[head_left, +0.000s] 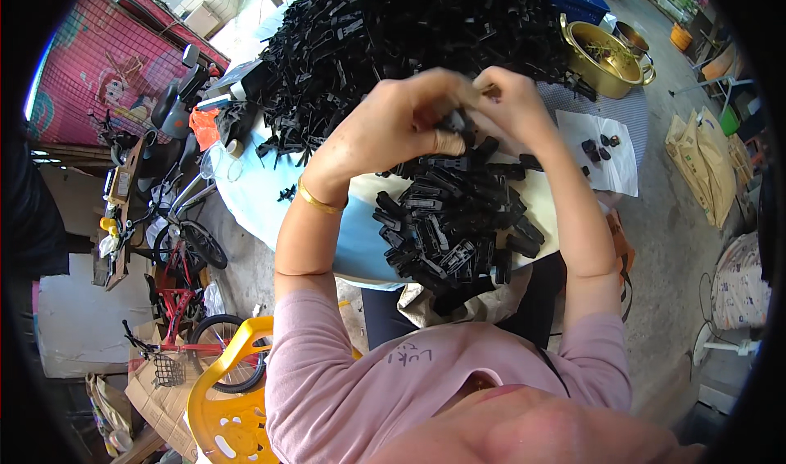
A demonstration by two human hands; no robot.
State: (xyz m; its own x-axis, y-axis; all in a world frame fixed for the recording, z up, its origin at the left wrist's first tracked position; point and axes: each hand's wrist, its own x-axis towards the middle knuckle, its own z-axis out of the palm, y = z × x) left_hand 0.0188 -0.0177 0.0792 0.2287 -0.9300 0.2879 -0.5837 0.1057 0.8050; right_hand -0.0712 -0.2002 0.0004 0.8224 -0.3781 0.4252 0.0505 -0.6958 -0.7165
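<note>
My left hand (393,124), with a gold bangle (318,198) at its wrist, is raised over the table. Its fingers are curled and partly smeared by motion, closed around a small black plastic part (457,123). Tan tape wraps the thumb. Meeting it at the fingertips, my right hand (514,108) is closed in a pinch; what it grips is hidden. Below both hands, near the table's front edge, lies a small heap of black plastic clip-like parts (458,226). A far larger pile of similar black pieces (393,34) covers the back of the table.
On the round table (254,198), a white sheet (618,165) with several dark bits lies at right. Behind it stand a golden pot (602,67) and a blue basket (573,1). A yellow chair (217,398) and red bicycle (176,316) are at left; brown sacks (700,165) at right.
</note>
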